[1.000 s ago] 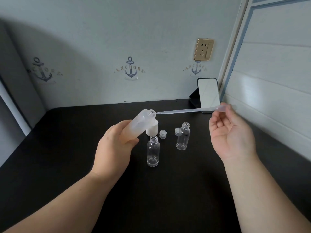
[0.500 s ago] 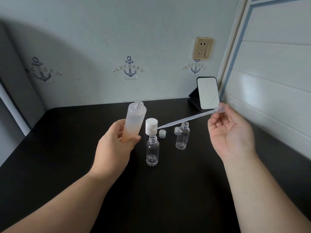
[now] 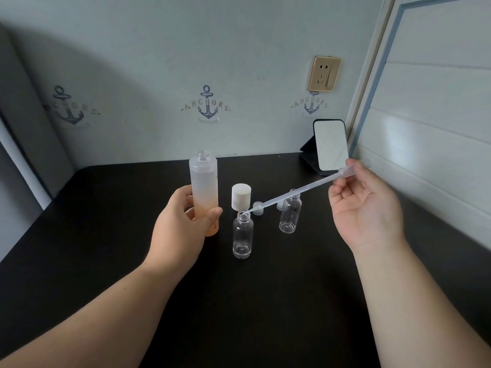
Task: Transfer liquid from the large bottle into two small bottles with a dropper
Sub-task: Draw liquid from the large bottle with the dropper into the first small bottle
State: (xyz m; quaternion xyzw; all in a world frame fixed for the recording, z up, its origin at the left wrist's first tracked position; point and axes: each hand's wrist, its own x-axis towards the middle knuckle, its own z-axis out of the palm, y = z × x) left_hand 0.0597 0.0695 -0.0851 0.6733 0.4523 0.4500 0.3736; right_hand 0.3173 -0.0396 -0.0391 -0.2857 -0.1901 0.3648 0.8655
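Black table [image 3: 106,235] meets anchor-printed wall [image 3: 159,62]; mirror [image 3: 330,144] stands far right.

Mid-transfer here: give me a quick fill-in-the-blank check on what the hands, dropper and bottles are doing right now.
1. The left hand grips the large bottle, which has no ____ on it.
2. The right hand pinches the dropper by its ____.
3. The dropper's tip sits at the mouth of the ____ small bottle.
4. The white cap stands on the ____.

Missing words: cap; bulb; nearer; table
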